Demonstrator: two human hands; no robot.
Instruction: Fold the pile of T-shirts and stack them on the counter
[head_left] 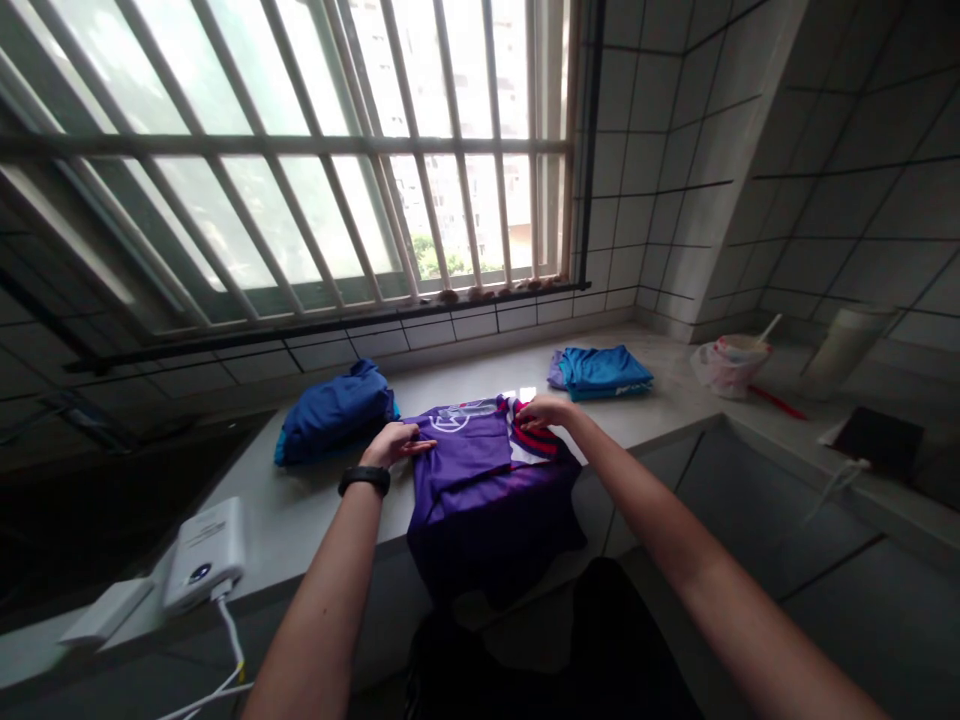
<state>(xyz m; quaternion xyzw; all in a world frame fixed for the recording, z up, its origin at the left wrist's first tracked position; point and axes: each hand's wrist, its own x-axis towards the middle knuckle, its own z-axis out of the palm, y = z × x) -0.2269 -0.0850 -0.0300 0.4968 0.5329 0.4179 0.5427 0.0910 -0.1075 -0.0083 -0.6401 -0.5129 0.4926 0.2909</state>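
Note:
A purple jersey (pixel 465 450) with a white round print lies on the counter, its lower part hanging over the front edge. Part of it is folded over, and a red, white and navy striped section shows on the right. My left hand (pixel 393 445), with a black band at the wrist, pinches the jersey's left edge, one finger stretched along the cloth. On the right, the fingers of my right hand (pixel 546 411) are closed on the striped part near the far corner. Some fingertips are hidden by the hands.
A folded dark blue garment (pixel 334 410) lies left of the jersey, and a folded bright blue garment (pixel 606 371) behind right. A white power bank (pixel 206 555) with a cable sits near the front left edge. A plastic-wrapped cup (pixel 733 362) stands far right. A barred window (pixel 330 150) is behind.

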